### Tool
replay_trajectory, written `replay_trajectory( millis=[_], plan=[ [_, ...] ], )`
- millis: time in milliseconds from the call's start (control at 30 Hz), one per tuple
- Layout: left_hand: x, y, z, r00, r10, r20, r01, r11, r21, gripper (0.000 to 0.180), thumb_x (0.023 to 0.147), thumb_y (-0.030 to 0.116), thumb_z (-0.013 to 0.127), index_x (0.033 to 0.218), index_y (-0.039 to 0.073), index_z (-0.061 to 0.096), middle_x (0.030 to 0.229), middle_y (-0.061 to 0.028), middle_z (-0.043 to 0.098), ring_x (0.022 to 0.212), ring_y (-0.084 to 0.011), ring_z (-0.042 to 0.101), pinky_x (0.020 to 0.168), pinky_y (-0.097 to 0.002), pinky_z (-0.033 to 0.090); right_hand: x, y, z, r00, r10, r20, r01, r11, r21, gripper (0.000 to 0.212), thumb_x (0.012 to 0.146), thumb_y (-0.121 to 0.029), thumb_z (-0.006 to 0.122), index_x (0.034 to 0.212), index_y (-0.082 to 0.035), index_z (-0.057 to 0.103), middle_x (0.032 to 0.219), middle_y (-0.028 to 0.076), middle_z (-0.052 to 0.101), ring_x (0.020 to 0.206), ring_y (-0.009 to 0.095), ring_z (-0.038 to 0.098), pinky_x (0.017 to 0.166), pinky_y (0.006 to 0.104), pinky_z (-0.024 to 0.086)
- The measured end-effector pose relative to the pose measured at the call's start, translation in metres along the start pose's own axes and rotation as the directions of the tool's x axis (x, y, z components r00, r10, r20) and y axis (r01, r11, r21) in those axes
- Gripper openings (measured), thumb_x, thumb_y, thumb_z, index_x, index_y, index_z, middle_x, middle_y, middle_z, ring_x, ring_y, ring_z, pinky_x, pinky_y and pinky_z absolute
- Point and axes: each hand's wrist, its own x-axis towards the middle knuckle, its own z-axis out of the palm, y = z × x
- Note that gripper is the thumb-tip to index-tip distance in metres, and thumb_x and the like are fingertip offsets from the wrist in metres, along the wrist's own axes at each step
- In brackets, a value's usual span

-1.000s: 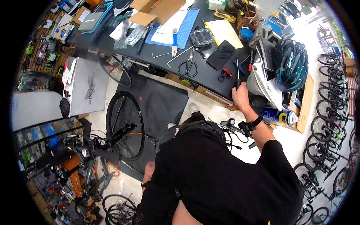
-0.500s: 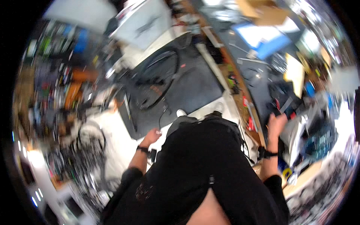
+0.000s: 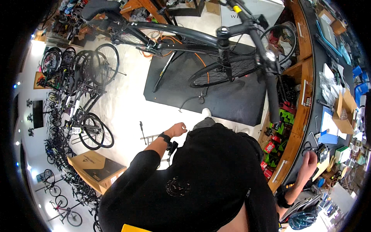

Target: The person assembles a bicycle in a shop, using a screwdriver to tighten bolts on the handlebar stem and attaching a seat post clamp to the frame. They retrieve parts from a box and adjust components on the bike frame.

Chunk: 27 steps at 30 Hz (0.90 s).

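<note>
Right hand [image 3: 308,165] is over the front of the bench [image 3: 317,77], fingers bent; can't tell if they're closed on anything. Left hand [image 3: 177,130] hangs out over the pale floor [image 3: 127,112], fingers loosely curled; no tool sticks out, but can't tell if something small is tucked inside

Nearest item to the right hand: black-handled scissors [image 3: 307,145], lying on the bench just past the fingertips. Contact not clear from this angle. Should be light and stiff, pivot the only moving part. Take them by the handle loops, keep fingers off the blades; lying flat, they may need a fingertip under one loop to lift

Blue-handled pliers [image 3: 320,134] sit just beyond. Probably dense for their size, tough, decent grip on the handles. Hold there, not at the head

L-shaped hex key [image 3: 312,136] near the pliers: thin, rigid, likely slick bare metal. Pinch mid-shank, expect it to roll or spin

Black item in clear wrap [image 3: 323,154] beside them: wrap looks slippery and crinkly, contents unknown, so support the whole body

Bicycle [image 3: 166,29] over the dark mat [image 3: 239,100] is the bulky one: stiff frame, front end likely to swing. Steady it by the top tube, not the cables
</note>
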Motion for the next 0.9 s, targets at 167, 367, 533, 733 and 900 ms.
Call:
replay_trajectory(
  millis=[167, 367, 533, 733, 900],
  plan=[
    [-0.035, -0.05, -0.018, 0.995, -0.102, 0.008, 0.101, 0.976, -0.193, 0.032, 0.091, 0.025, 0.06, 0.109, -0.002, 0.059, 0.094, -0.0139, 0.067, 0.086, -0.0229, 0.065, 0.078, -0.0364, 0.052, 0.003, -0.162, 0.072, 0.937, -0.09, 0.336, 0.04, 0.987, 0.155, 0.025, 0.096, -0.016, 0.059, 0.108, 0.006, 0.058, 0.093, 0.006, 0.06, 0.088, 0.01, 0.054, 0.08, 0.0245, 0.044],
    [-0.156, 0.007, -0.023, 0.982, 0.167, 0.083, -0.162, 0.985, -0.063, 0.018, 0.088, 0.016, 0.058, 0.097, 0.001, 0.063, 0.095, -0.016, 0.069, 0.084, -0.0274, 0.065, 0.079, -0.0392, 0.051, 0.019, -0.227, 0.124, 0.867, -0.075, 0.493, 0.094, 0.995, -0.015, 0.033, 0.092, -0.022, 0.064, 0.111, 0.003, 0.055, 0.082, 0.005, 0.058, 0.074, 0.01, 0.052, 0.066, 0.0265, 0.043],
    [-0.188, 0.006, 0.008, 0.986, 0.08, 0.147, -0.034, 0.956, -0.292, 0.018, 0.088, 0.015, 0.058, 0.098, 0.001, 0.062, 0.092, -0.0139, 0.068, 0.081, -0.0245, 0.065, 0.076, -0.0369, 0.051, 0.028, -0.244, 0.141, 0.866, -0.109, 0.489, 0.177, 0.98, -0.095, 0.038, 0.089, -0.026, 0.067, 0.11, 0.004, 0.055, 0.077, 0.009, 0.059, 0.068, 0.015, 0.054, 0.061, 0.0311, 0.045],
    [-0.213, 0.019, 0.027, 0.991, -0.006, 0.131, 0.063, 0.901, -0.429, 0.017, 0.088, 0.013, 0.057, 0.098, 0.0, 0.062, 0.089, -0.0113, 0.067, 0.079, -0.021, 0.064, 0.073, -0.0343, 0.052, 0.04, -0.25, 0.157, 0.872, -0.174, 0.458, 0.212, 0.977, -0.032, 0.028, 0.094, -0.022, 0.061, 0.109, 0.0, 0.052, 0.07, 0.002, 0.053, 0.051, 0.009, 0.051, 0.045, 0.0254, 0.041],
    [-0.16, -0.017, -0.048, 0.993, -0.093, 0.071, 0.116, 0.858, -0.5, 0.016, 0.089, 0.011, 0.056, 0.098, 0.0, 0.061, 0.087, -0.0092, 0.066, 0.076, -0.0181, 0.064, 0.07, -0.032, 0.053, 0.043, -0.233, 0.166, 0.879, -0.18, 0.441, 0.201, 0.98, -0.002, 0.024, 0.097, -0.024, 0.056, 0.108, -0.003, 0.051, 0.061, -0.001, 0.048, 0.046, 0.008, 0.047, 0.04, 0.0235, 0.036]
  ],
)
